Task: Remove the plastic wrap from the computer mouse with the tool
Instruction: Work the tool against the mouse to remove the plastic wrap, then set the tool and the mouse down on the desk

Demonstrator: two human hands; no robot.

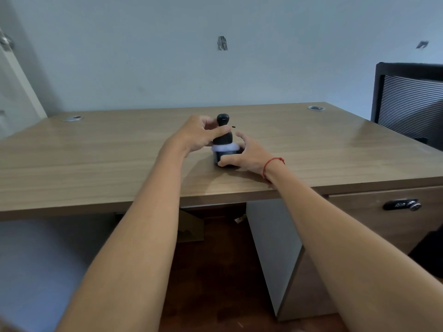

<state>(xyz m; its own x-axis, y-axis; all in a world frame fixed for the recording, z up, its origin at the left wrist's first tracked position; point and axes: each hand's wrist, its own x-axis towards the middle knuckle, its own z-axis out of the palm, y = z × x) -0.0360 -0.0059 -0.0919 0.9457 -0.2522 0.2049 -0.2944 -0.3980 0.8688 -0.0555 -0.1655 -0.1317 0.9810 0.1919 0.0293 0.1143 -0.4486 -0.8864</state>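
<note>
A black tool (223, 120) with a round knob on top and a flared body stands upright in the middle of the wooden desk (96, 164). A white fluffy band (225, 147) rings its lower edge. Under it sits a dark object, the computer mouse (224, 156); I cannot make out any plastic wrap. My left hand (195, 136) grips the tool's body from the left, thumb across its front. My right hand (249, 152) cups the mouse from the right, with the thumb against its near side and the fingers curled round the far side.
Two round metal cable grommets are set into the desk, one at the back left (73, 118) and one at the back right (315, 108). A black mesh chair back (412, 101) stands at the right. A drawer with a lock (402, 205) is below the desk edge.
</note>
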